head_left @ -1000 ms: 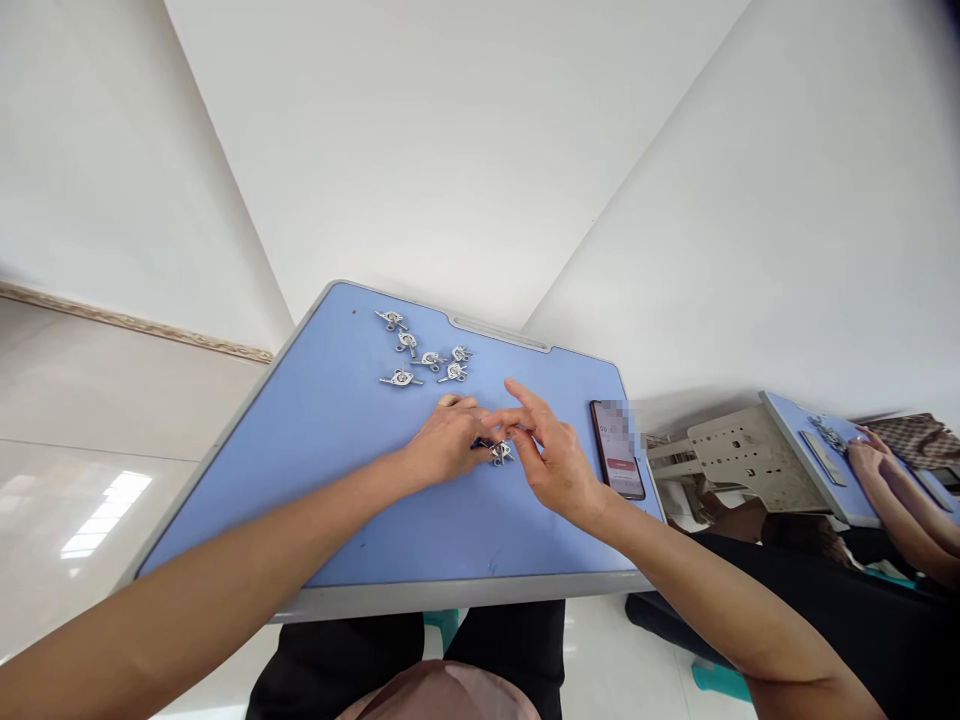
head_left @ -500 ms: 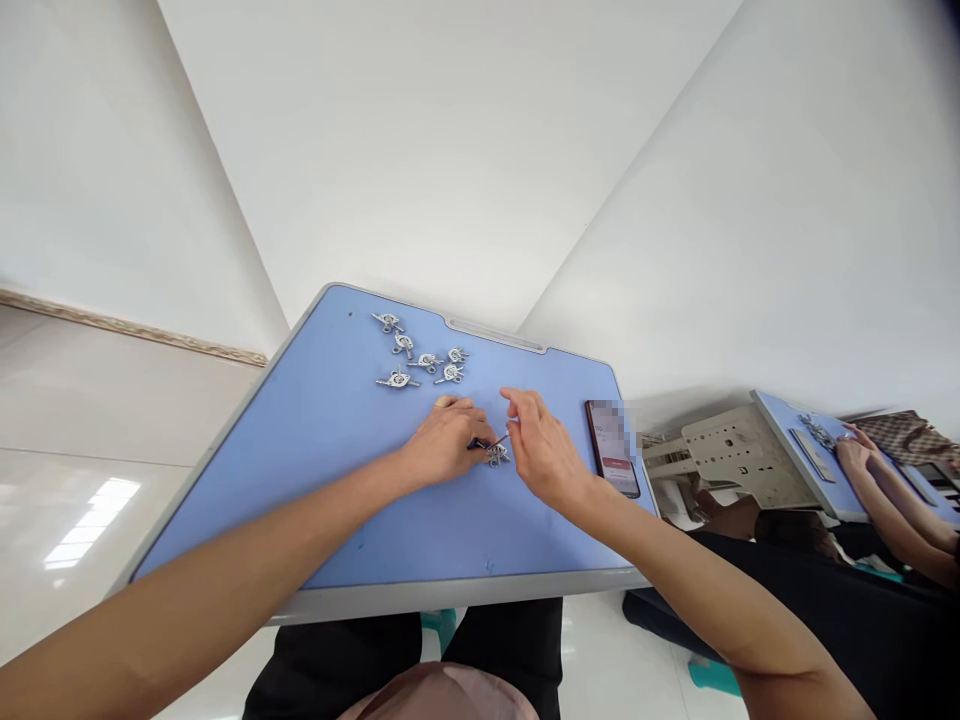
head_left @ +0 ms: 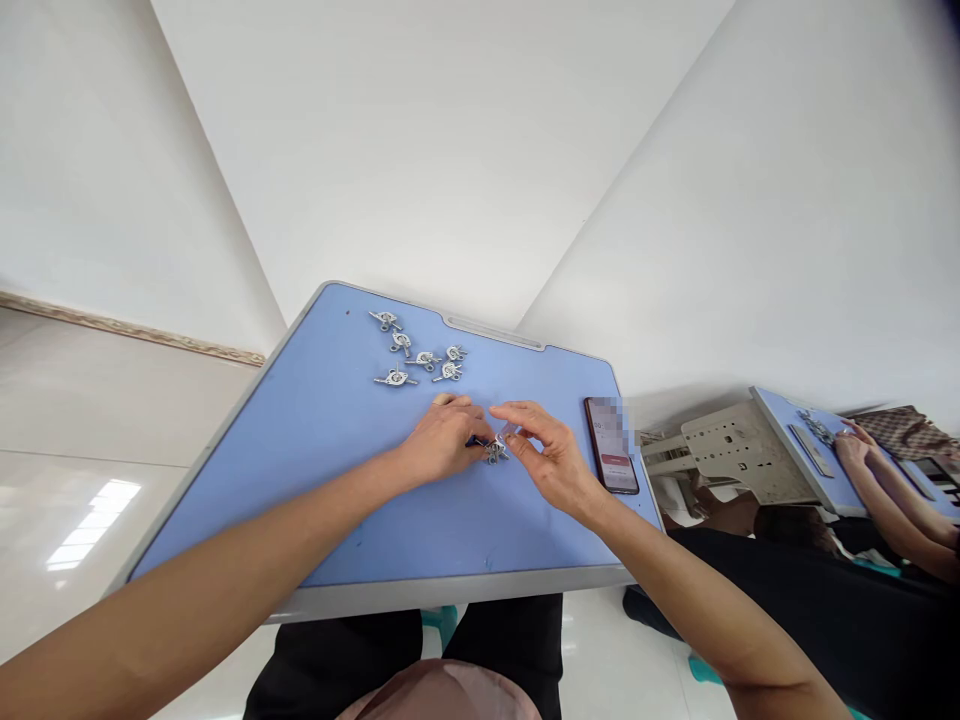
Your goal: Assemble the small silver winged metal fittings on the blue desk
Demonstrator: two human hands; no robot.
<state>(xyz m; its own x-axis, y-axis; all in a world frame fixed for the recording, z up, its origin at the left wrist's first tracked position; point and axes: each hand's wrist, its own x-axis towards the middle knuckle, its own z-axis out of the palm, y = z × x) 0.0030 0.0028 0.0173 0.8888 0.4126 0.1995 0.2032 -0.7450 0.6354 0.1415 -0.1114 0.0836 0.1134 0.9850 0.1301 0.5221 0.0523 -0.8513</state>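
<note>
On the blue desk (head_left: pixel 360 520), a small silver metal valve (head_left: pixel 496 454) with stubby arms lies under the fingertips of my left hand (head_left: pixel 444 440). Those fingers are closed on the valve, and a dark piece shows beside them; their exact grip is partly hidden. My right hand (head_left: pixel 546 448) pinches a small screwdriver with a clear, purplish handle (head_left: pixel 509 431) between thumb and fingers. Its tip end is over the valve, close to my left fingertips. Farther back lie several similar metal valves (head_left: pixel 396 376), loosely grouped.
A phone (head_left: pixel 611 445) with a lit screen rests near the desk's right edge. A shallow groove (head_left: pixel 495 331) runs along the back edge, close to the white wall. Off to the right, another person's hands (head_left: pixel 855 447) work at a second blue desk (head_left: pixel 780 415).
My right hand has shifted slightly, its fingers reaching farther left around the screwdriver, whose clear handle now shows. My left hand stays at the valve.
</note>
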